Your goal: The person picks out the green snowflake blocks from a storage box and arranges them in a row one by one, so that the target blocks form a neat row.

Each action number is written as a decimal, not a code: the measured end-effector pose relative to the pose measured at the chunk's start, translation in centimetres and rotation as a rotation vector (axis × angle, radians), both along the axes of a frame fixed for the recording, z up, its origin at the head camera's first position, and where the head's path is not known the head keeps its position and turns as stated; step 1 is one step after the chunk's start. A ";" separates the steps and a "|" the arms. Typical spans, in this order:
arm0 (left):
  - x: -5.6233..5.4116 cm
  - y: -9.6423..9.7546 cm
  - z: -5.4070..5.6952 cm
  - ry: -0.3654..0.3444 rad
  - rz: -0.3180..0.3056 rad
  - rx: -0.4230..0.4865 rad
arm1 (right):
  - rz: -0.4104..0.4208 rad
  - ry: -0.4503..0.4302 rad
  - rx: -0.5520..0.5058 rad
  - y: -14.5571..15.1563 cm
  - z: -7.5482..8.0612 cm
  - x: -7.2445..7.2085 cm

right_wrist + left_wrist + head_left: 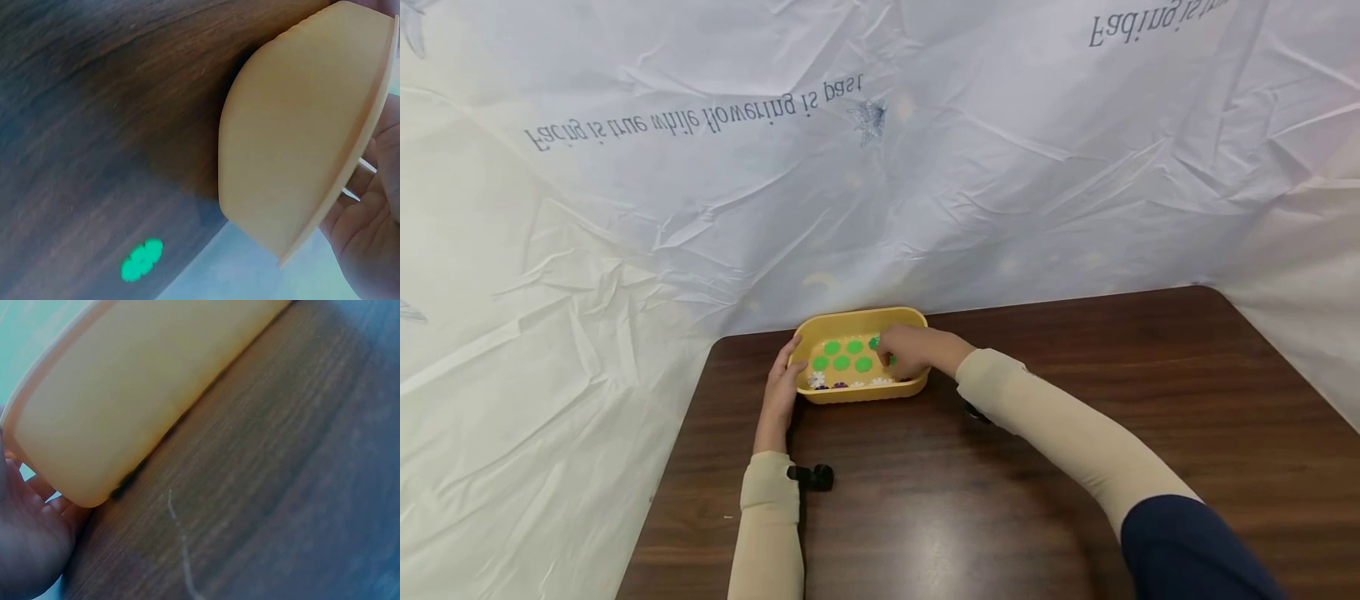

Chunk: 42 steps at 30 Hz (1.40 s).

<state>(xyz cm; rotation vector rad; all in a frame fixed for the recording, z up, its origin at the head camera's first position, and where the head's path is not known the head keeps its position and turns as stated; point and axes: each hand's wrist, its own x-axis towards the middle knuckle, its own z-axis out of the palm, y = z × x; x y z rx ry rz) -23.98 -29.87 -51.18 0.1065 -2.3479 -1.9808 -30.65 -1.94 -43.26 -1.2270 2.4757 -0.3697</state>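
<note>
A yellow plastic tray point(861, 396) stands on the table near its far edge. Inside it, flat green flower-shaped pieces point(841, 362) lie in rows, with white snowflake-shaped pieces point(817, 379) and dark purple pieces point(840, 385) along the near side. My left hand point(781, 385) grips the tray's left end, thumb over the rim and fingers along the outside. My right hand point(913, 350) reaches over the right end with fingers bent down among the green pieces; I cannot tell whether they pinch one. In the right wrist view, the tray wall point(294, 125) hides those fingertips.
A single green piece point(142, 259) lies on the dark wooden table point(94, 156) outside the tray, seen in the right wrist view. A pale printed cloth point(850, 208) hangs right behind the table. A black wrist camera point(822, 477) sticks out from the left sleeve.
</note>
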 end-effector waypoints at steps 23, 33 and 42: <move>-0.1 -0.2 0.1 -0.005 0.010 0.005 | 0.103 0.120 0.021 4.1 3.0 0.6; 0.1 0.0 -0.1 0.011 0.011 0.004 | 0.086 0.118 -0.007 6.1 3.4 0.8; 0.2 -0.1 0.2 -0.012 0.010 -0.001 | 0.031 0.088 0.009 8.5 3.2 0.5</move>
